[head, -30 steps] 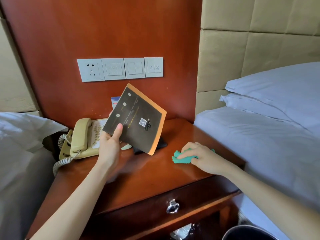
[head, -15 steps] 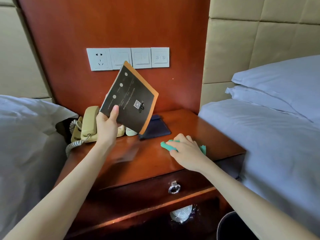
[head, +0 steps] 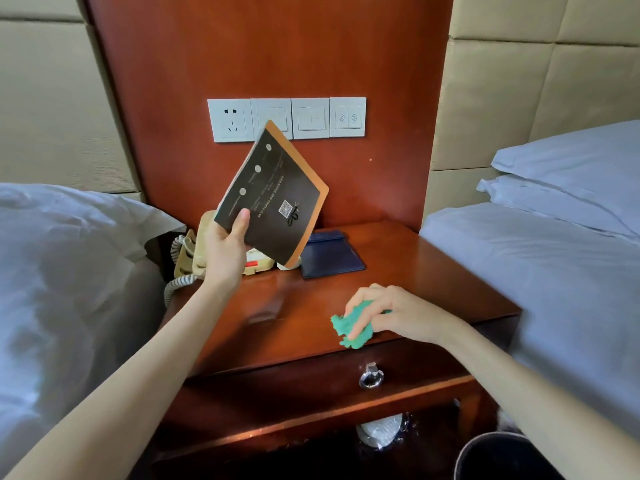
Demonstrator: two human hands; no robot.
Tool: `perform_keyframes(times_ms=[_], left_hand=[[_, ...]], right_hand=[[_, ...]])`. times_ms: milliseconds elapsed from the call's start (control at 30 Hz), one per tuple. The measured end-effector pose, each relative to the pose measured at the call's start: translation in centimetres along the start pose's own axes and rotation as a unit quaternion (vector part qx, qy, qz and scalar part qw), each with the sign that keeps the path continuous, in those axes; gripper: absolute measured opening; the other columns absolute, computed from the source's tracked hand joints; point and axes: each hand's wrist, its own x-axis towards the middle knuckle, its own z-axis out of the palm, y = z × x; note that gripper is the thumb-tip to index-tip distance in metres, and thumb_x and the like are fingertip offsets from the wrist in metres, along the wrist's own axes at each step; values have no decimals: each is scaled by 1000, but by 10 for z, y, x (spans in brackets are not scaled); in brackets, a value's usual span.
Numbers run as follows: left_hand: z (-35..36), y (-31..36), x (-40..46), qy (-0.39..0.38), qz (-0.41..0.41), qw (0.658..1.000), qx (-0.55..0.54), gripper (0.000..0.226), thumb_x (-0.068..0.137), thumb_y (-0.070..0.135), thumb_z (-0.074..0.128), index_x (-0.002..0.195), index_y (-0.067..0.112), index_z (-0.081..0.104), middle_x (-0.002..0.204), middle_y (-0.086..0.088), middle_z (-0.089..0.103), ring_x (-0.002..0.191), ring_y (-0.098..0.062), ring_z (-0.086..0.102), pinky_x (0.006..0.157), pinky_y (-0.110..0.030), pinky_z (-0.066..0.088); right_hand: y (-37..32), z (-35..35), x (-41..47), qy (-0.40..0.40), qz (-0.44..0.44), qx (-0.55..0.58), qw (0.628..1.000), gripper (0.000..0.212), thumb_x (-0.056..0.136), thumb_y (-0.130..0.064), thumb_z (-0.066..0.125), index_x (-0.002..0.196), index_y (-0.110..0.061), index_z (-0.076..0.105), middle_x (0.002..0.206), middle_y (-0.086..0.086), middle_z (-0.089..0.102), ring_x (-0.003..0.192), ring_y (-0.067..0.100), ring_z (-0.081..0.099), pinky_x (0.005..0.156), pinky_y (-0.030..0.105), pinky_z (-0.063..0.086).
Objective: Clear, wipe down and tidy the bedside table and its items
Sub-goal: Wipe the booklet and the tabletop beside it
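Right hand [head: 398, 315] is clutching the green cloth [head: 351, 329] at the bedside table [head: 433, 271] front edge, while I'm pinching the booklet [head: 273, 199] aloft in my left hand [head: 225, 251], clearing the unwiped top lying leftward.

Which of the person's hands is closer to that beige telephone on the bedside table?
The left hand: it holds the dark booklet up directly in front of the beige telephone. The right hand grips the green cloth at the table's front edge, well to the telephone's right.
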Motion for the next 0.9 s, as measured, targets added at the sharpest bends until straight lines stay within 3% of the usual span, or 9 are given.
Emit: perform_keyframes(times_ms=[67,200,300,400,467,600,733,800,900], left_hand=[[8,4,-7,-11,23,999,21,18,98,18,53,105,32,61,87,23,72,85,6,68,65,-13,54],[23,1,-14,-71,43,996,28,22,98,14,52,116,21,61,101,17,68,93,9,63,85,-12,49],[36,-4,-20,-111,78,990,40,26,98,12,51,115,29,61,106,20,67,99,14,59,85,-6,44],[48,-6,-24,-150,113,979,77,28,99,15,51,125,18,62,119,5,67,112,0,58,95,-10,42],[55,-4,-26,-164,149,969,111,31,99,16,50,127,21,60,123,6,64,119,-5,55,98,-10,39],[64,0,-32,-218,230,936,156,41,100,13,48,136,33,51,131,26,53,125,13,43,98,-3,32],[67,-1,-33,-237,304,896,223,49,97,4,50,141,25,49,133,17,53,124,12,45,100,-6,34],[70,-1,-34,-261,328,873,250,57,94,-7,50,141,24,47,130,8,59,119,-1,54,100,-11,38],[75,0,-35,-292,354,850,261,64,90,-15,42,141,24,45,129,-3,60,118,-17,57,100,-24,44]], right_hand=[[11,8,-11,20,20,-14,999,34,78,-16,51,71,-37,77,103,-22,59,101,8,48,96,30,35],[41,-20,-15,90,54,0,994,31,67,-24,47,59,-30,76,97,-21,63,101,8,52,96,38,40],[61,-27,-16,161,66,-20,984,31,71,-20,48,62,-32,76,97,-16,64,100,7,53,98,41,39],[77,-39,-8,218,99,-50,970,37,82,-6,52,74,-35,75,108,-8,60,105,14,52,102,40,37],[86,-45,-2,230,121,-68,963,38,85,-5,52,81,-37,71,114,-6,57,109,17,51,104,41,36],[107,-57,6,248,145,-87,954,31,89,-9,53,97,-32,71,118,-5,55,114,20,50,106,42,36],[113,-65,11,284,185,-134,931,28,92,-16,53,111,-30,70,131,-2,52,123,22,46,109,44,31],[101,-69,14,348,166,-39,922,24,94,-22,52,106,-32,70,133,-3,53,125,16,47,110,38,32],[72,-78,17,354,93,304,879,31,98,-44,41,106,-28,67,118,5,67,116,19,59,104,34,38]])
